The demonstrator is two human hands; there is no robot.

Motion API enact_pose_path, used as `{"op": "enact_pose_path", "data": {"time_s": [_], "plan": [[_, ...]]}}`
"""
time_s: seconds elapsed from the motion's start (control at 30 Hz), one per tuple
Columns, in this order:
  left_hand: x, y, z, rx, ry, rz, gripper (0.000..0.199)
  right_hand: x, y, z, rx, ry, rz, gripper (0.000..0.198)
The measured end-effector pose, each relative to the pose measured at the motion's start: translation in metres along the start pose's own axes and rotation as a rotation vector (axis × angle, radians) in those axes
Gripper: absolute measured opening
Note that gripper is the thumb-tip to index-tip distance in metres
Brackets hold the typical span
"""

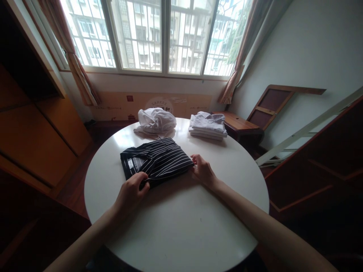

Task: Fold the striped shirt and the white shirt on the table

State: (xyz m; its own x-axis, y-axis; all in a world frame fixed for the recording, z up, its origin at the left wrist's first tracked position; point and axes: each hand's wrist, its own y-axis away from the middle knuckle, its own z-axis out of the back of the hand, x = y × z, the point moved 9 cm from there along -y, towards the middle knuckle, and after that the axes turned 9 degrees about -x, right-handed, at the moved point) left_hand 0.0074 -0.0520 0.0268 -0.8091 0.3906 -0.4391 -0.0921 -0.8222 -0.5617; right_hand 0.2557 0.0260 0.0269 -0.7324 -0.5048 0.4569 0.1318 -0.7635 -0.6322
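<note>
A black shirt with white stripes (167,158) lies folded into a rough rectangle on the round white table (181,230), its collar and a pale label toward the left. My left hand (134,188) is closed on the shirt's near left edge, thumb and fingers pinching the cloth. At the shirt's right corner, my right hand (202,170) pinches the fabric between thumb and fingertips. The far side of the shirt rests on the tabletop.
Behind the shirt sits a crumpled white garment (157,120). A stack of folded white shirts (208,125) lies at the back right of the table. Beyond stand a wooden bench (239,122) and a long printed carton (113,105) under the window.
</note>
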Motion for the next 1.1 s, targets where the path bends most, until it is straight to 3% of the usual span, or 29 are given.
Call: {"op": "enact_pose_path", "data": {"time_s": [0.33, 0.63, 0.9, 1.0, 1.1], "plan": [[-0.002, 0.000, -0.004, 0.043, -0.014, -0.026, 0.011, 0.013, -0.013, -0.015, 0.088, 0.079, 0.181, 0.024], [-0.007, 0.001, -0.002, 0.006, -0.093, -0.125, 0.026, 0.006, -0.009, -0.014, 0.178, 0.260, 0.083, 0.034], [0.005, -0.001, 0.008, -0.061, -0.071, 0.041, 0.012, -0.010, -0.007, -0.008, 0.224, 0.257, 0.039, 0.031], [0.001, -0.001, 0.013, -0.062, -0.071, 0.037, 0.004, -0.013, -0.008, -0.009, 0.214, 0.244, 0.017, 0.030], [-0.003, 0.000, 0.009, 0.012, -0.082, 0.013, 0.018, -0.013, -0.008, -0.010, 0.206, 0.238, 0.012, 0.029]]}}
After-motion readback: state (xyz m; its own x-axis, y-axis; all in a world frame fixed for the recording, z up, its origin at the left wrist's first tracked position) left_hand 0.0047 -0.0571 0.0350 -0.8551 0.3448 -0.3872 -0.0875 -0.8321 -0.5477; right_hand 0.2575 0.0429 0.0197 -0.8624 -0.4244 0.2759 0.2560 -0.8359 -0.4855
